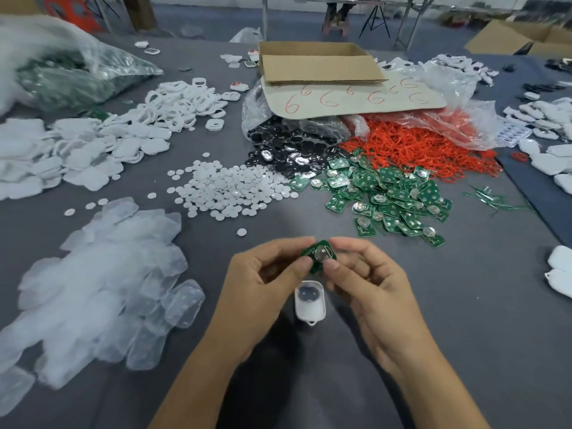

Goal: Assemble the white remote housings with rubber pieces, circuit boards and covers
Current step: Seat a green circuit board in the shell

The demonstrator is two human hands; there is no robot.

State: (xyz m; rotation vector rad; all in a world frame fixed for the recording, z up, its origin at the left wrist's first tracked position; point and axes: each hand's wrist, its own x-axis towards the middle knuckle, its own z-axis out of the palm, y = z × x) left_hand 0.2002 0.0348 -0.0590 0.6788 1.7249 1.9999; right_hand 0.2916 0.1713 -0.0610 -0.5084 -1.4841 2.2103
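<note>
A green circuit board (318,254) with a round silver battery is pinched between my left hand (263,274) and my right hand (365,274), just above the grey table. Below it, between my wrists, a white remote housing (309,305) lies on the table with its hollow side up and a dark rubber piece inside. More green boards (390,193) lie in a heap ahead to the right. Red rubber rings (418,147) are piled behind the boards. Small white discs (229,187) are spread ahead of my hands.
Translucent covers (102,274) are heaped at the left. White housings and frames (123,134) fill the far left. Black shiny pieces (288,150) spill from a bag under a cardboard box (318,66). More white parts (551,156) lie at the right edge.
</note>
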